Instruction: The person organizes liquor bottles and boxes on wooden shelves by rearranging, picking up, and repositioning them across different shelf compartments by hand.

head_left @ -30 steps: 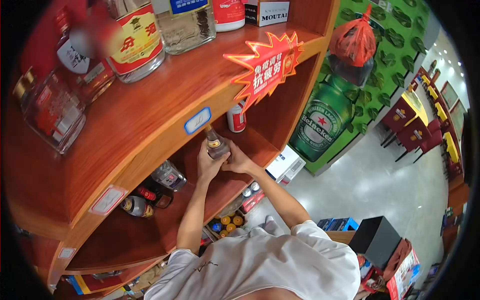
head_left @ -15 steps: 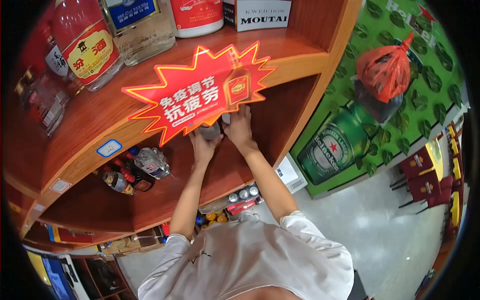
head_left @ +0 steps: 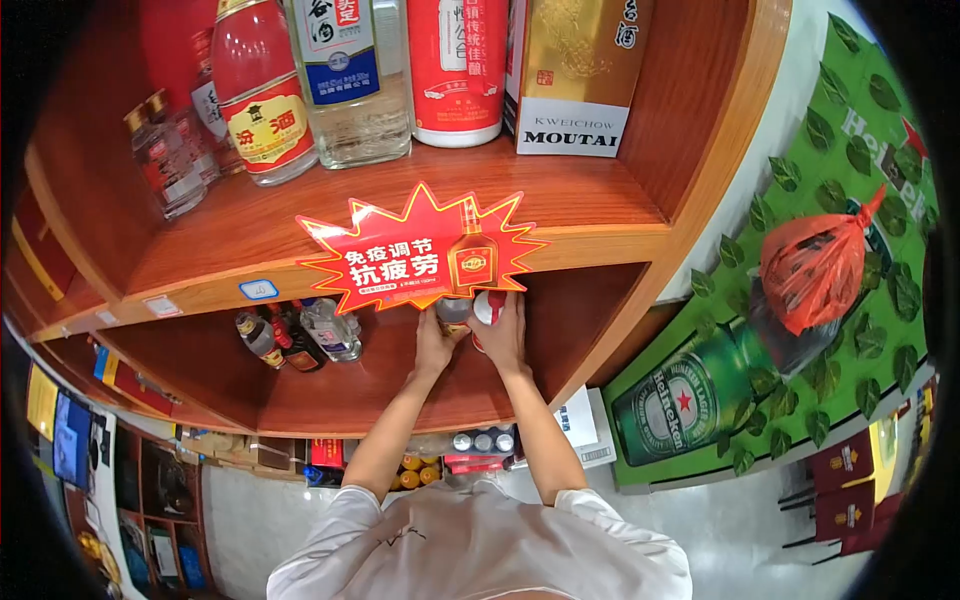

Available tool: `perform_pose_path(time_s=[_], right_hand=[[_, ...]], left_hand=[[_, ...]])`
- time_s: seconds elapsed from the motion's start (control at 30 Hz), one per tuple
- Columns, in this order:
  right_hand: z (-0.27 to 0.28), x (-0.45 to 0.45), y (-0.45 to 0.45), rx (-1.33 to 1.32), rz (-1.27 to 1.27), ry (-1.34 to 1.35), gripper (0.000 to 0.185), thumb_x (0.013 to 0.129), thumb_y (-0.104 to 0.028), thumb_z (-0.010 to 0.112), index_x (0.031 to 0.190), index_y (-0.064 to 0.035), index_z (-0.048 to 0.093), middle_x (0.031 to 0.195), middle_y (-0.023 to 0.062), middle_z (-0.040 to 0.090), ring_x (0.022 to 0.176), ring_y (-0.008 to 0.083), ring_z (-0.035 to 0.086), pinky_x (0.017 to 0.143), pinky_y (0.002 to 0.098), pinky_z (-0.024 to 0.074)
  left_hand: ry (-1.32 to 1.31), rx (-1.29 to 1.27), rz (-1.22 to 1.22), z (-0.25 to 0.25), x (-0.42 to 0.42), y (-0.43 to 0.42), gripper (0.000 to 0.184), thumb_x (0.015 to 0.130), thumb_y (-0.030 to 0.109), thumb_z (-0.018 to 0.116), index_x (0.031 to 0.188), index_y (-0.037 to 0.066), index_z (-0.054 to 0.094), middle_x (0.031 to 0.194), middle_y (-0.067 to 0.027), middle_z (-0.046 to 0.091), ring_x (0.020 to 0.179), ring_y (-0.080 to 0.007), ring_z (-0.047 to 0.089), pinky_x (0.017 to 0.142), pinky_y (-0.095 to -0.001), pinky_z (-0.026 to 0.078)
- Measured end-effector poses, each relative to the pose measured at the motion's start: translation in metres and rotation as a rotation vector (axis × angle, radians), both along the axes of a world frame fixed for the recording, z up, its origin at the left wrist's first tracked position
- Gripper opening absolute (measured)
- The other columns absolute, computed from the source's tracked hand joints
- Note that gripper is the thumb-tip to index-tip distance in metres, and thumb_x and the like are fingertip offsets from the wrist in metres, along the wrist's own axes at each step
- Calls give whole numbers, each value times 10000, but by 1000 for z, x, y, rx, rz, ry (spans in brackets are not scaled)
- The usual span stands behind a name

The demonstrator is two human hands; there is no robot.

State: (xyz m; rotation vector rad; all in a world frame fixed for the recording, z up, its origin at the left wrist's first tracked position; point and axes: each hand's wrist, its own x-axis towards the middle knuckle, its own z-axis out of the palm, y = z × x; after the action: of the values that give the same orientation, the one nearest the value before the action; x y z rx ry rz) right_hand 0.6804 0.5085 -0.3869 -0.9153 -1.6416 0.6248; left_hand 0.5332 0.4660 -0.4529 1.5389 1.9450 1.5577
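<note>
My left hand [head_left: 436, 343] is wrapped round a small clear bottle [head_left: 454, 312] in the lower shelf compartment. Close beside it, my right hand [head_left: 504, 335] grips a red and white container [head_left: 487, 308]. Both objects stand side by side, their tops partly behind a red starburst sign [head_left: 420, 250] on the shelf edge. To the left in the same compartment are a clear bottle [head_left: 330, 330], a dark bottle with a red neck [head_left: 298, 345] and a small labelled bottle [head_left: 260, 340].
On the upper shelf [head_left: 420, 190] stand several bottles, a red and white container [head_left: 456, 75] and a Moutai box [head_left: 575, 80]. A red plastic bag [head_left: 815, 265] hangs at the right before a green Heineken panel [head_left: 680, 400]. Below are cans [head_left: 483, 440].
The view has turned and shifted. My right hand has left the small bottle and taken hold of the red and white container. My left hand has kept the bottle.
</note>
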Motion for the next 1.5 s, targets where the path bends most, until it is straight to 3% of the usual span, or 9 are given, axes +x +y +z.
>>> perform_pose_path(time_s=[0.2,0.3,0.53,0.6,0.77,0.87,0.93,1.03,1.5], right_hand=[[14,47,-65,-32,133,-30,647,752,-210,883,1271,-23,546,1161,196,615,1047,337,641,911,420,536],[43,87,-93,-333,419,37,627,706,-121,910,1199,-25,535,1105,92,639,1029,155,621,923,341,532],[178,108,-165,-320,512,-237,746,724,-166,948,1318,-6,527,1241,150,633,1156,226,630,973,368,527],[228,124,-178,78,478,-354,836,736,-219,948,1404,20,506,1276,196,646,1168,259,662,1000,392,521],[377,103,-186,875,138,-116,454,905,-197,786,1261,51,655,1102,140,747,976,218,733,830,299,552],[455,37,-122,1101,-162,-367,231,965,-149,682,1091,37,733,1011,91,756,903,171,714,771,282,560],[500,7,-91,740,-192,-554,366,925,-184,690,1133,114,649,1033,298,714,996,382,727,874,482,584],[520,-3,-95,477,-177,-581,373,884,-221,725,1091,88,691,950,269,741,801,313,757,708,407,616],[519,-10,-100,537,-289,-445,303,806,-192,821,935,72,748,776,153,740,713,203,721,675,345,588]], left_hand=[[-55,-104,8,44,17,-54,991,723,275,886,1526,12,369,1465,-281,481,1398,-432,411,1184,-516,332],[-319,-74,-388,75,45,-126,1191,688,344,909,1586,-69,244,1579,-274,384,1488,-380,354,1237,-476,264],[-454,36,-692,142,100,-174,944,691,207,912,1477,7,428,1316,-135,616,1204,-251,614,1061,-382,477],[-563,26,-769,145,94,-186,890,704,201,892,1450,0,451,1267,-119,640,1168,-235,631,1039,-377,493],[-1147,-74,-1059,130,75,-218,734,683,186,834,1323,-14,534,1110,-141,687,958,-241,719,875,-406,595],[-1289,-73,-1087,104,62,-243,748,672,206,805,1326,-25,525,1141,-198,678,982,-316,714,869,-454,596],[-1350,-64,-1098,86,51,-258,774,668,228,798,1343,-33,522,1177,-222,663,1032,-360,695,889,-494,580],[-1252,-38,-1142,74,30,-280,778,676,261,800,1338,-40,524,1205,-235,648,1031,-375,692,868,-498,572],[-1233,-93,-1250,70,-44,-326,808,665,291,826,1346,-19,519,1170,-237,654,1041,-375,690,893,-504,566]])
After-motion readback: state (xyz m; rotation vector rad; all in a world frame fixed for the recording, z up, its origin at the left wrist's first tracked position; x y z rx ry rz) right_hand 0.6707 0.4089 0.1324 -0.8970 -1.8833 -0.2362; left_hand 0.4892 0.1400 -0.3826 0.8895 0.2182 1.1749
